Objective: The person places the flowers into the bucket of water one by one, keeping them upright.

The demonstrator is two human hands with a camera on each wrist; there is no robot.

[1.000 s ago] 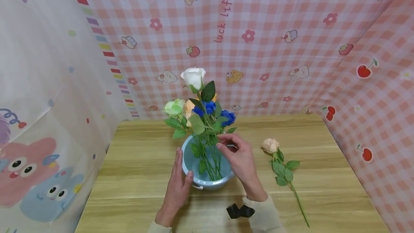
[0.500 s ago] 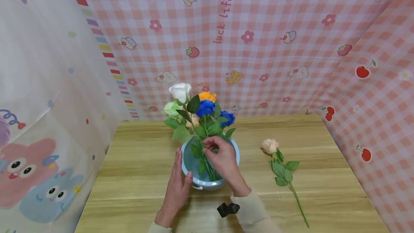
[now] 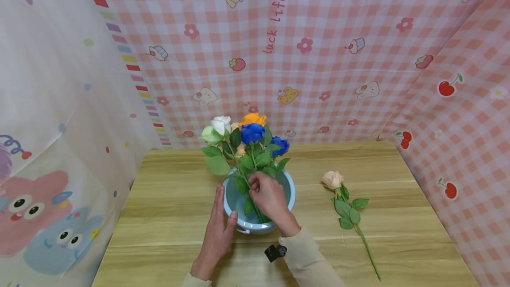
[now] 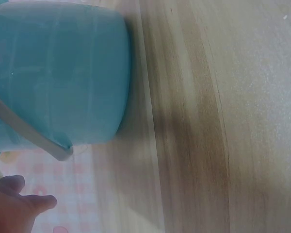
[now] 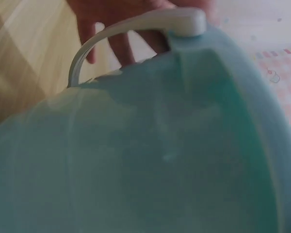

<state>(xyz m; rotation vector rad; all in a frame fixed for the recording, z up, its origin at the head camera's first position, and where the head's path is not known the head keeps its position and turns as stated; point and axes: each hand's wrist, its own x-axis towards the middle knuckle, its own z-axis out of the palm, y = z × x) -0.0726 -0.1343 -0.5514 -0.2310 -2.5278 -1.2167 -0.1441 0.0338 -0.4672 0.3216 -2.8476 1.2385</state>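
Note:
In the head view, my right hand (image 3: 268, 194) reaches over a light blue bucket (image 3: 292, 185) and pinches the stem of a white rose (image 3: 221, 125). The white bloom leans to the left, next to a pale green rose (image 3: 211, 135). My left hand (image 3: 217, 227) lies along the bucket's left side with straight fingers. Also standing in the bucket are an orange rose (image 3: 255, 119), a blue rose (image 3: 253, 133) and a second blue rose (image 3: 280, 145). Peach petals show partly hidden behind the leaves. The right wrist view shows the bucket's wall (image 5: 126, 145) up close.
On the wooden table (image 3: 167, 207), a peach rose (image 3: 332, 180) with a leafy stem lies right of the bucket. A pale handle (image 4: 29, 128) hangs on the bucket in the left wrist view. A checked cloth (image 3: 338, 79) hangs behind the table.
My right hand has moved left and then slightly down, with the white rose's stem. The white bloom has sunk and shifted left beside the green one. My left hand stays put.

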